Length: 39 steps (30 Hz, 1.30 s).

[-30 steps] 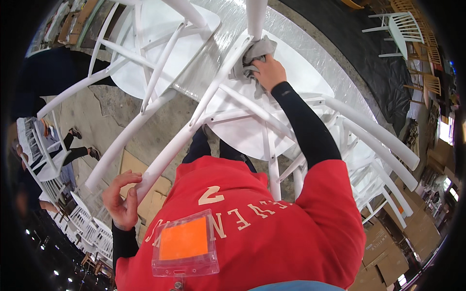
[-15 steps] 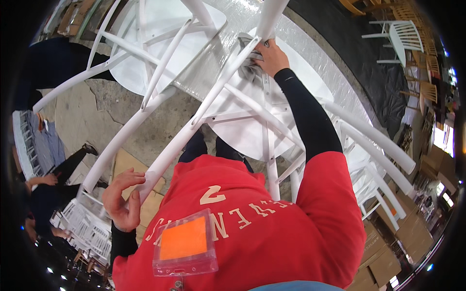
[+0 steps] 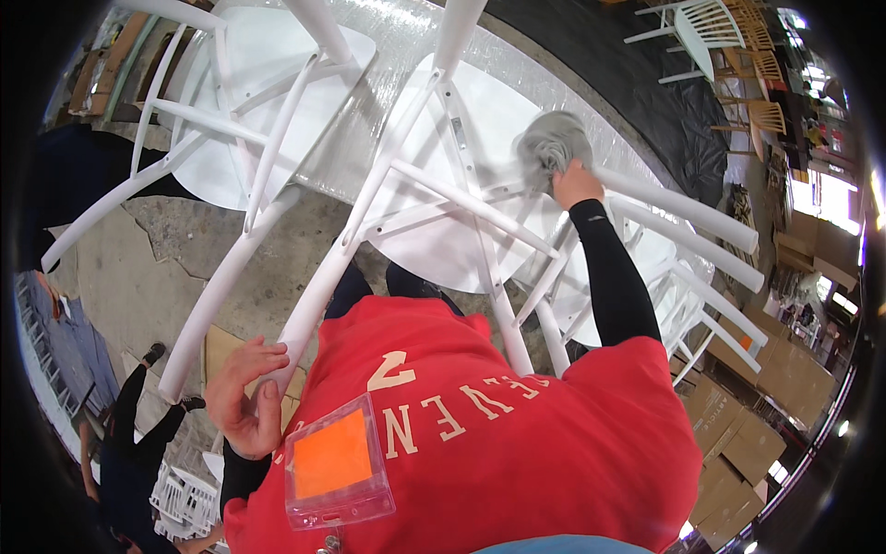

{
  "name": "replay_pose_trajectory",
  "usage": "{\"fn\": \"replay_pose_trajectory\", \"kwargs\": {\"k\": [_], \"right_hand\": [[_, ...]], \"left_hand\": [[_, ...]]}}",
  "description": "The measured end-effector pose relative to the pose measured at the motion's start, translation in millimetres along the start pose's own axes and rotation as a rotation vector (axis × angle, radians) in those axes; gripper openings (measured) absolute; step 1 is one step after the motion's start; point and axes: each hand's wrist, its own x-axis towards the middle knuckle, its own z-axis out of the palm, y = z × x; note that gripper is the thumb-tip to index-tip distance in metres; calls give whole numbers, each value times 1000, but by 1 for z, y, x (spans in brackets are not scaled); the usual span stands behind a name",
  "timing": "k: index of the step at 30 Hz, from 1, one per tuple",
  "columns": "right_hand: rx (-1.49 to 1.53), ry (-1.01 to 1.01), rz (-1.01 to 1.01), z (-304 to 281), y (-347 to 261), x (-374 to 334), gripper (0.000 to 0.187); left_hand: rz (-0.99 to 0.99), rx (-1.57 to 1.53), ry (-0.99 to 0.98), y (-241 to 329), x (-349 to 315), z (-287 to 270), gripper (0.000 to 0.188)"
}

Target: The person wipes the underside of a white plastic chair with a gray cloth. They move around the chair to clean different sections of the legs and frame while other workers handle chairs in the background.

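A crumpled grey cloth (image 3: 550, 140), blurred by motion, is in the grip of my right hand (image 3: 578, 185). It is over the round white seat underside (image 3: 498, 120) of an upturned chair, near the seat's right edge. My left hand (image 3: 245, 395) is beside the near end of a white chair leg (image 3: 318, 295), its fingertips at the leg and its thumb spread away from them. White stretcher bars (image 3: 471, 205) cross between the legs. A metal bracket strip (image 3: 459, 134) shows under the seat.
Another upturned white chair (image 3: 268, 102) stands at the left on the plastic-wrapped surface (image 3: 383, 46). More white chair legs (image 3: 692, 217) jut out at the right. Cardboard boxes (image 3: 738, 443) are stacked at the lower right. A person in dark clothes (image 3: 138, 434) is at the lower left.
My right hand has pulled the cloth away from the far leg joint, to the right and nearer, across the seat underside. My left hand keeps its place by the leg end.
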Motion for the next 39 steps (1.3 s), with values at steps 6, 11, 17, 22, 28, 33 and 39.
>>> {"fn": "replay_pose_trajectory", "kwargs": {"k": [6,11,17,22,28,33,39], "right_hand": [[332,-44,-201,86,-8,-27,58],[495,-115,-338,56,-13,-18,51],[179,220,21,45,-16,5,29],[349,-94,-399,38,-67,-13,41],[-22,237,-528,2,-19,33,36],[125,-61,-806,17,-29,22,37],[297,472,-548,9,-134,95,43]], "left_hand": [[46,-75,-42,-7,3,-7,16],[32,-51,-105,-5,4,-5,16],[21,-38,-137,-3,8,-7,16],[-57,-8,-109,3,4,-3,16],[-81,37,-107,3,5,-5,18],[-138,50,-52,4,-3,0,19],[-203,135,-63,12,1,-1,20]]}}
